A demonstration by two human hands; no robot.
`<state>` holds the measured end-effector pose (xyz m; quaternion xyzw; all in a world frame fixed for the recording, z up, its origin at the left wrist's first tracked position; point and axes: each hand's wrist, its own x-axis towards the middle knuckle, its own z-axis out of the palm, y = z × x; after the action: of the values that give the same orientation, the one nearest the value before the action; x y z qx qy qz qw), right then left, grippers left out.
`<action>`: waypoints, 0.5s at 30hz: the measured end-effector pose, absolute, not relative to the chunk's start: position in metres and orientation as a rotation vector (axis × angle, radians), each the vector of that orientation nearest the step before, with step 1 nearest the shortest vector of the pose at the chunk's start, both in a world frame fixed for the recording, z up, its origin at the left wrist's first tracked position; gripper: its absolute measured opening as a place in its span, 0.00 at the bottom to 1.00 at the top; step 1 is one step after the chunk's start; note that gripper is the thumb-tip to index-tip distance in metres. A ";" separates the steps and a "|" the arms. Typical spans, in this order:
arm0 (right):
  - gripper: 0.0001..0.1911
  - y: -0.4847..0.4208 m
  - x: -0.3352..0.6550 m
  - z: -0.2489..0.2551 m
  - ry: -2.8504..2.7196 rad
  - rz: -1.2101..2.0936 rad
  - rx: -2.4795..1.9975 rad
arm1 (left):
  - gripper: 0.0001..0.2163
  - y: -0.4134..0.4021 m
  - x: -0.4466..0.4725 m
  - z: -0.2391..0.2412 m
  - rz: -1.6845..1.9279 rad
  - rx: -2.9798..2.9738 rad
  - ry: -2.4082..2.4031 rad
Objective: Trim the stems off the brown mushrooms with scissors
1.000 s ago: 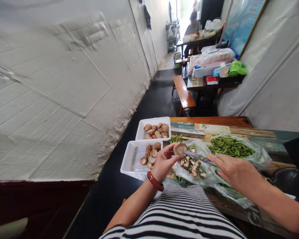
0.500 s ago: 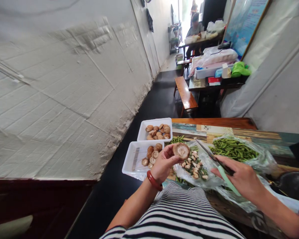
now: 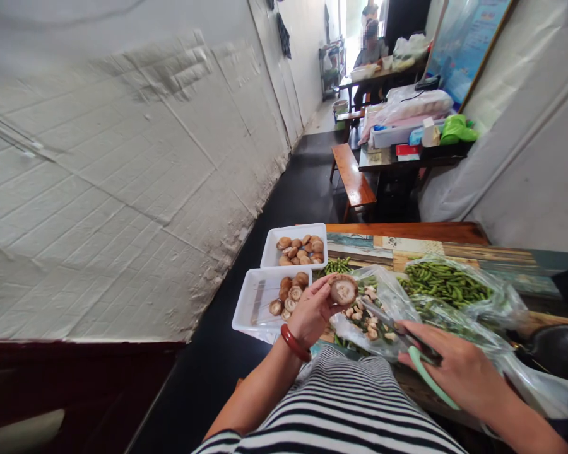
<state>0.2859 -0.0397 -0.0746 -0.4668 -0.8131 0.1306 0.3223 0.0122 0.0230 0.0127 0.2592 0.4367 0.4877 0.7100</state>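
My left hand (image 3: 310,315) pinches a brown shiitake mushroom (image 3: 344,291) by its edge, pale underside facing me. In my right hand (image 3: 461,366) are scissors with a mint-green handle (image 3: 430,378); their blades (image 3: 376,312) point left, with the tips close to the mushroom. Whether the tips touch it I cannot tell. Below the blades, cut mushroom stems (image 3: 372,328) lie over greens on a clear plastic bag (image 3: 397,296). Left of my left hand, a white tray (image 3: 243,306) holds several mushrooms, some cap down. Behind it stands a second white tray (image 3: 268,249) of whole mushrooms.
Green bean pods (image 3: 447,284) fill a plastic bag at the right, and more pods (image 3: 336,266) lie behind my left hand. Past the table stand a wooden bench (image 3: 354,176) and a loaded table (image 3: 383,161). A person (image 3: 372,53) sits far back. A white wall (image 3: 123,189) runs along the left.
My right hand has moved down and left, bringing the scissors' tips from above right to beside the mushroom. My left hand has tilted the mushroom slightly and stayed nearly in place.
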 end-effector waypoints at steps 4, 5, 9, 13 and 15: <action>0.21 -0.042 0.268 -0.078 -2.114 0.454 -1.251 | 0.22 0.023 0.014 0.008 1.133 0.601 0.959; 0.20 -0.042 0.265 -0.080 -2.094 0.470 -1.262 | 0.22 0.022 0.013 0.006 1.139 0.606 0.957; 0.21 -0.039 0.261 -0.081 -2.032 0.587 -1.317 | 0.20 0.019 0.009 0.006 1.122 0.583 0.944; 0.23 -0.035 0.259 -0.077 -1.937 0.774 -1.385 | 0.19 0.015 0.006 0.010 1.092 0.529 0.934; 0.24 -0.034 0.259 -0.074 -1.876 0.890 -1.403 | 0.19 0.014 0.007 0.011 1.065 0.522 0.927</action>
<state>0.2587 -0.0342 -0.0744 -0.5318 -0.7111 0.3375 0.3125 0.0065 0.0138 0.0111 0.2371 0.4208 0.4835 0.7300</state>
